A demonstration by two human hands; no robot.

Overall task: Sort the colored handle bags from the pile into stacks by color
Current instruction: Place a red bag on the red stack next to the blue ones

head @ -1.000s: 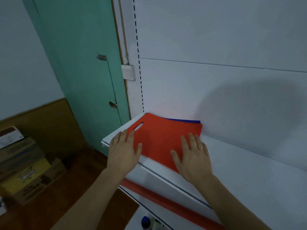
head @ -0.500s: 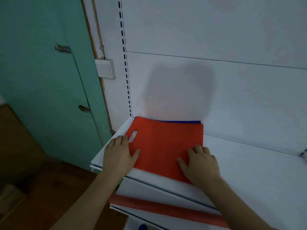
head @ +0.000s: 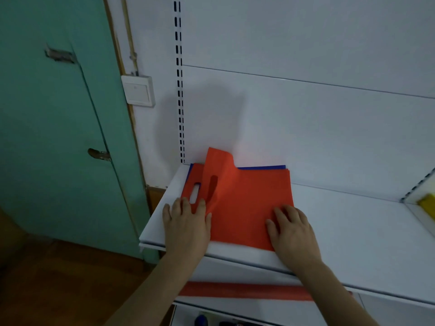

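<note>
Head view: the pile of flat red handle bags (head: 247, 208) lies centre frame on the white shelf (head: 353, 231), blue bag edge (head: 261, 167) showing behind. Your left hand (head: 186, 222) pinches the top red bag's handle end, lifting it into a curl. Your right hand (head: 292, 228) presses down, fingers together, slightly bent.

Matt red bags (head: 247, 208), glossy shelf (head: 353, 220)

white shelf (head: 353, 227) | back-left corner — pile of red bags (head: 254, 203) over a blue bag (head: 263, 167) | far right edge — yellow item (head: 427, 203)
</note>
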